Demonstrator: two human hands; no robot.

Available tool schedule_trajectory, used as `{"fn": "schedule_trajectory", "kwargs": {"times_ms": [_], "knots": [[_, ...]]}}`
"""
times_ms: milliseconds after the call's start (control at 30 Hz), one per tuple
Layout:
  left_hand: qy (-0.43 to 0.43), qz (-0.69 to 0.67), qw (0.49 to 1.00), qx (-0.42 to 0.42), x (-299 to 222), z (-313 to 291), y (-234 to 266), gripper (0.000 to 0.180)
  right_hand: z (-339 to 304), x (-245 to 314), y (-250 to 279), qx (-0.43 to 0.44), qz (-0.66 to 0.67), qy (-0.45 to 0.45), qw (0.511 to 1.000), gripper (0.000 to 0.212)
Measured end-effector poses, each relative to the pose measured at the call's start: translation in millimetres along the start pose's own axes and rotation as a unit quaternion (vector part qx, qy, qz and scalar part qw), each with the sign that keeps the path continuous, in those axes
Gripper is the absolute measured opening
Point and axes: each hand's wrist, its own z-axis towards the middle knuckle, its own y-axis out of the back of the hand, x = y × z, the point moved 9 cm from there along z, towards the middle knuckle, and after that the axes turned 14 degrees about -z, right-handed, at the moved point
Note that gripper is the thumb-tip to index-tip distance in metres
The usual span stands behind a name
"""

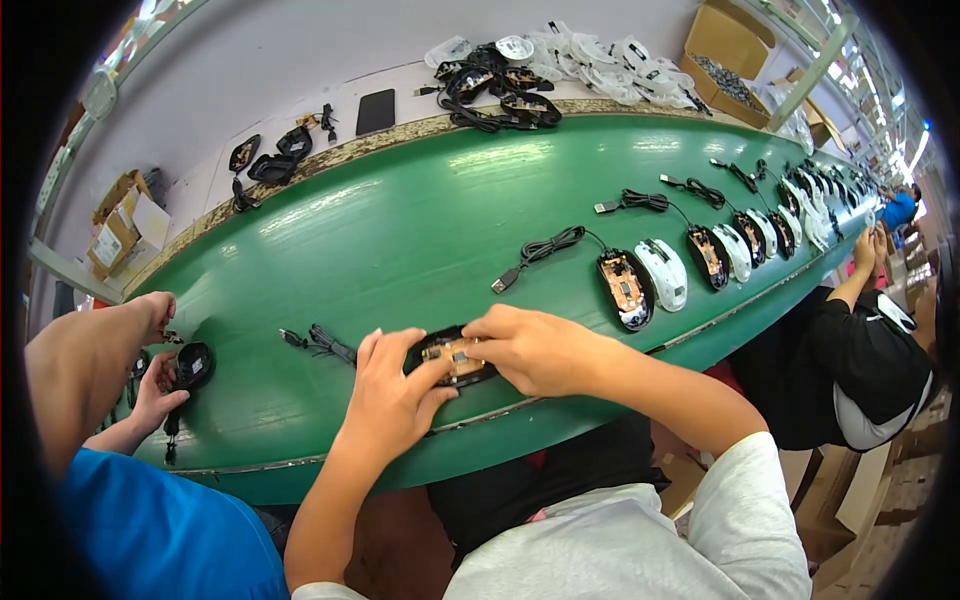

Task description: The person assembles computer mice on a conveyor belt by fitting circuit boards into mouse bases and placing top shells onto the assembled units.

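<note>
Head view, from my remote station: at far left I note a cardboard carton point(131, 232) near the end of the green surface point(330, 240). Below it, a co-worker's blue sleeve point(170, 520) shows at the lower edge; one of the co-worker's hands point(155, 392) touches a round black shell point(195, 368). Black casing parts point(272, 166) and a dark flat rectangular object point(376, 111) lie on the back ledge point(400, 133).

At centre-left I record a coiled black cable point(328, 342) lying toward the wearer's left hand point(388, 390). That hand is closed on the left end of an open mouse base point(458, 358), which sits at the near edge of the surface, its copper-coloured board facing up. The right hand point(525, 348) has bent fingertips on the right part of the same base; I cannot tell whether they pinch anything.

Behind, I see heaped black assemblies point(490, 85) beside a pile of translucent shells point(595, 62) on the ledge. Right of the hands, a second open base point(625, 290) lies just beside a white shell point(662, 273), with similar pairs lined up beyond. An open cardboard box point(728, 75) stands behind this row; a person in black point(850, 350) is at far right.
</note>
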Motion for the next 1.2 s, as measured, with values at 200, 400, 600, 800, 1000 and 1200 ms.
{"fn": "schedule_trajectory", "kwargs": {"times_ms": [200,400,600,800,1000,1200], "knots": [[0.033,0.053,0.998,-0.025,-12,-15,-11,0.036,-30,11,11,-0.062,-0.007,0.013,0.998,0.029],[0.061,0.053,0.996,-0.04,-7,-21,-23,0.035,-39,10,2,-0.095,-0.031,-0.003,0.995,0.033],[0.049,0.063,0.996,-0.032,-9,-18,-22,0.033,-42,9,0,-0.088,-0.05,-0.002,0.995,0.035],[0.046,0.068,0.995,-0.051,-9,-23,-25,0.032,-44,7,-2,-0.077,-0.067,-0.019,0.995,0.036],[0.047,0.055,0.996,-0.052,-6,-22,-26,0.032,-43,5,-7,-0.062,-0.042,-0.022,0.997,0.039],[0.046,0.078,0.995,-0.032,-5,-20,-30,0.032,-43,3,-10,-0.064,-0.058,-0.021,0.996,0.041]]}}
